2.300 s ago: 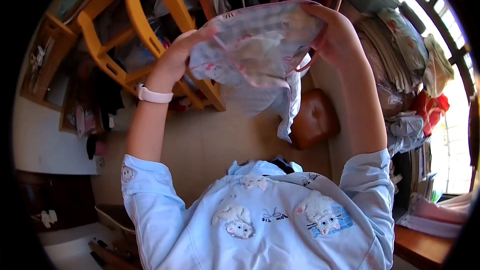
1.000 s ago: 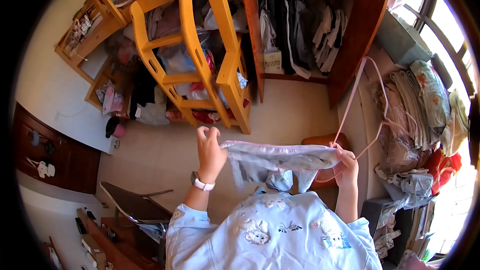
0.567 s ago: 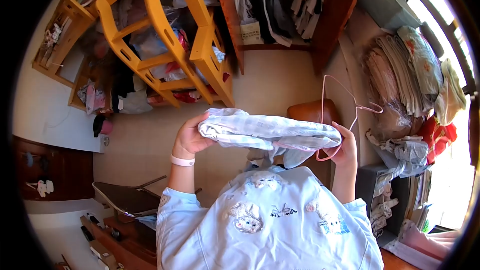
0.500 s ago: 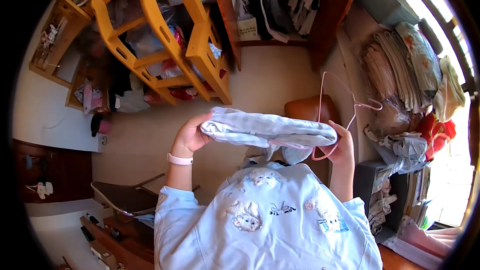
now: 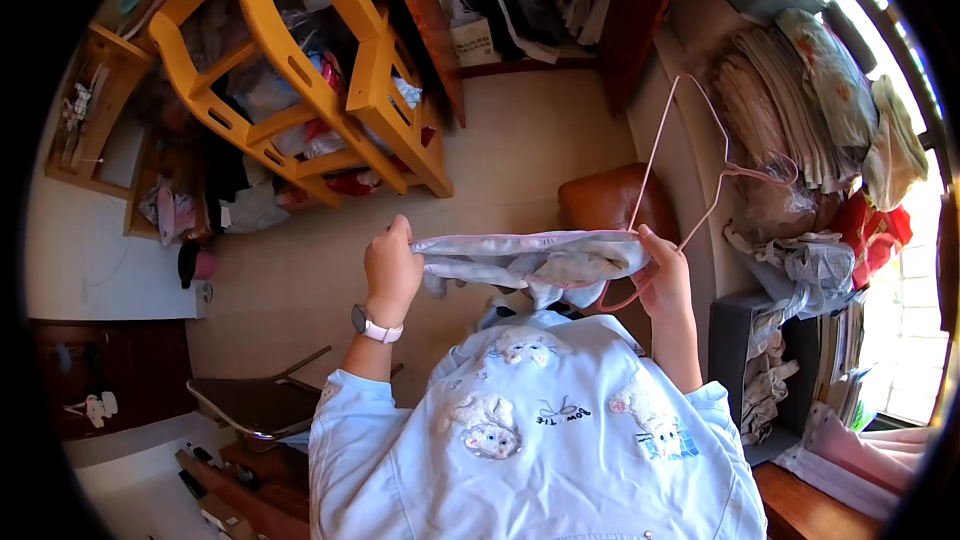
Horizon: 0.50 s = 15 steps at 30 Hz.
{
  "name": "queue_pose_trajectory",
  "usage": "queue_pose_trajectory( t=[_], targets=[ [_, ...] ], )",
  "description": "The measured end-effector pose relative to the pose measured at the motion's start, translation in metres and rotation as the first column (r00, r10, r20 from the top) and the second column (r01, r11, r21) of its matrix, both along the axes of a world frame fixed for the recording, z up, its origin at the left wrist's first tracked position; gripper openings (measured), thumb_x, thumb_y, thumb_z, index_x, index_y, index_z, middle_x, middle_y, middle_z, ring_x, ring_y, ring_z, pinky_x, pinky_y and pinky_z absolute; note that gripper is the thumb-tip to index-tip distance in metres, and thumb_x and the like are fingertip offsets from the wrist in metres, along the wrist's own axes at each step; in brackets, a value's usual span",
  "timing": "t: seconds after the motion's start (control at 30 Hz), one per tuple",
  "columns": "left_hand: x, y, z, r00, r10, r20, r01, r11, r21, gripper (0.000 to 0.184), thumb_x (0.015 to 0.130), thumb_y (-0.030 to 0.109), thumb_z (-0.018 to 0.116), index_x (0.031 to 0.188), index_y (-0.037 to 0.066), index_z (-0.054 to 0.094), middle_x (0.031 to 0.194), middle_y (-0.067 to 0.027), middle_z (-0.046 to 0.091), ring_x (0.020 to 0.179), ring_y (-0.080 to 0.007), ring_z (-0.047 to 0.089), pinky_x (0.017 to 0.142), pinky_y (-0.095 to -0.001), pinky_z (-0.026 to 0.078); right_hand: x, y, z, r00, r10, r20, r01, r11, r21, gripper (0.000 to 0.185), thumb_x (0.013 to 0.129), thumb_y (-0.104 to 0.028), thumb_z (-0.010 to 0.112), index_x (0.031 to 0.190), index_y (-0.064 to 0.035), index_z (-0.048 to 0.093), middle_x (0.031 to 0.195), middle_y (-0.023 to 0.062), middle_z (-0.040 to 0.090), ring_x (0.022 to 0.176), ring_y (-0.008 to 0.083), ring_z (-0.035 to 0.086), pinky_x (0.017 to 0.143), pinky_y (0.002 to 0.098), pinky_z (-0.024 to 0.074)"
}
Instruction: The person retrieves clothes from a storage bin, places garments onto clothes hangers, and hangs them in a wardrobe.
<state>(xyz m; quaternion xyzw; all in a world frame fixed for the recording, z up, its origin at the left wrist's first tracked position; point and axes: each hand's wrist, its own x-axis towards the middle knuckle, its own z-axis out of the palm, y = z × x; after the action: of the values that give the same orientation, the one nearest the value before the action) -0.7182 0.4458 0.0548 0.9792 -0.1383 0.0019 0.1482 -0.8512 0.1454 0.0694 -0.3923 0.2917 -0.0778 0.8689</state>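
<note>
A pale blue-grey garment with pink edging (image 5: 590,268) is stretched sideways in front of my chest, its opening facing up. I cannot tell what kind of garment it is. My left hand (image 5: 393,268), with a watch on the wrist, is closed on its left end. At the other end, my right hand (image 5: 664,275) grips the garment together with a pink clothes hanger (image 5: 722,168). The hanger sticks up and to the right, its hook pointing away from me. Part of its lower loop hangs below the cloth by my right fingers.
A yellow wooden bunk frame (image 5: 300,70) piled with bagged things stands at the far left. An open wardrobe (image 5: 640,30) with hanging clothes is ahead. Beyond the hanger are a brown leather stool (image 5: 620,202), folded bedding (image 5: 790,110) and a dark grey box (image 5: 735,370). A folding chair (image 5: 250,400) stands left.
The garment has gone from a thick folded roll to being pulled taut with its pink edge showing. My left hand has turned and closed over its end. The hanger stands higher.
</note>
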Motion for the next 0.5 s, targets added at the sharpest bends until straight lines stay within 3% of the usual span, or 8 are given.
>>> queue_pose_trajectory(
  t=[0.03,0.1,0.13,0.17,0.2,0.23,0.3,0.5],
  targets=[
    [0.002,0.002,-0.002,1.0,-0.005,-0.002,0.005,1.0,0.001,0.027,0.058,-0.009,0.059,0.082,0.002,0.051,0.073,-0.0103,0.053,0.065,-0.0294,0.054,0.063,-0.0375,0.045,-0.001,-0.003,-0.004,1.0,-0.005,-0.002,0.005,1.0,0.001,0.022,0.084,-0.016,0.053,0.081,0.0044,0.062,0.077,0.0102,0.063,0.069,0.0167,0.06,0.065,0.0271,0.0478],
    [0.009,0.01,-0.006,0.858,-0.24,-0.455,-0.093,0.797,-0.597,0.018,0.068,-0.005,0.061,0.083,0.0,0.054,0.07,-0.0059,0.06,0.066,-0.0268,0.059,0.065,-0.0371,0.047,-0.005,-0.015,-0.015,0.998,-0.053,-0.016,0.054,0.998,0.013,0.022,0.083,-0.017,0.054,0.081,0.0038,0.062,0.076,0.0103,0.063,0.068,0.0171,0.06,0.064,0.0273,0.048],
    [0.013,0.019,-0.012,0.856,-0.242,-0.457,-0.092,0.798,-0.595,0.018,0.068,-0.005,0.061,0.083,0.0,0.054,0.07,-0.0059,0.06,0.066,-0.0268,0.059,0.065,-0.0371,0.047,-0.005,-0.019,-0.014,0.997,-0.073,-0.029,0.074,0.996,0.053,0.021,0.083,-0.016,0.054,0.081,0.0036,0.061,0.074,0.0106,0.062,0.067,0.0177,0.06,0.063,0.0281,0.0485],
    [0.02,0.03,-0.02,0.61,-0.462,-0.643,-0.304,0.613,-0.729,0.017,0.073,0.0,0.059,0.09,-0.001,0.055,0.08,-0.0077,0.061,0.073,-0.025,0.06,0.069,-0.0352,0.048,-0.007,-0.019,-0.008,0.994,-0.085,-0.069,0.091,0.993,0.076,0.021,0.083,-0.016,0.053,0.083,0.0034,0.06,0.074,0.0107,0.062,0.066,0.0187,0.06,0.062,0.0289,0.0488],
    [0.022,0.031,-0.018,0.31,-0.691,-0.653,-0.555,0.426,-0.714,0.02,0.079,0.004,0.057,0.097,-0.003,0.055,0.09,-0.0095,0.063,0.079,-0.0232,0.061,0.072,-0.0333,0.049,-0.011,-0.024,-0.013,0.997,-0.059,-0.058,0.065,0.991,0.114,0.02,0.084,-0.017,0.051,0.083,0.0006,0.06,0.077,0.0112,0.063,0.068,0.0201,0.061,0.064,0.031,0.0497],
    [0.018,0.027,-0.019,0.309,-0.692,-0.653,-0.556,0.425,-0.714,0.02,0.079,0.004,0.057,0.097,-0.003,0.055,0.09,-0.0095,0.063,0.079,-0.0232,0.061,0.072,-0.0333,0.049,-0.015,-0.028,-0.016,0.998,-0.033,-0.045,0.039,0.988,0.151,0.019,0.085,-0.018,0.049,0.083,-0.0021,0.059,0.079,0.0116,0.063,0.071,0.0216,0.062,0.066,0.0332,0.0505],
    [0.006,0.015,-0.019,0.261,-0.725,-0.638,-0.879,0.095,-0.467,0.029,0.084,0.012,0.051,0.108,-0.005,0.051,0.104,-0.0143,0.059,0.089,-0.0241,0.06,0.078,-0.0325,0.048,-0.022,-0.031,-0.014,0.997,0.007,-0.081,0.009,0.981,0.195,0.02,0.084,-0.019,0.049,0.082,-0.0016,0.059,0.078,0.0121,0.064,0.07,0.0221,0.062,0.065,0.0339,0.051],
    [-0.016,0.008,-0.07,0.128,-0.642,-0.756,-0.925,0.198,-0.325,0.026,0.088,0.013,0.044,0.109,-0.002,0.05,0.104,-0.0146,0.058,0.089,-0.0219,0.06,0.074,-0.0323,0.051,-0.038,-0.017,-0.016,0.948,0.094,-0.304,0.015,0.941,0.338,0.023,0.084,-0.02,0.05,0.078,0.0009,0.059,0.076,0.0132,0.064,0.067,0.0224,0.062,0.062,0.0342,0.0524]
  ],
)
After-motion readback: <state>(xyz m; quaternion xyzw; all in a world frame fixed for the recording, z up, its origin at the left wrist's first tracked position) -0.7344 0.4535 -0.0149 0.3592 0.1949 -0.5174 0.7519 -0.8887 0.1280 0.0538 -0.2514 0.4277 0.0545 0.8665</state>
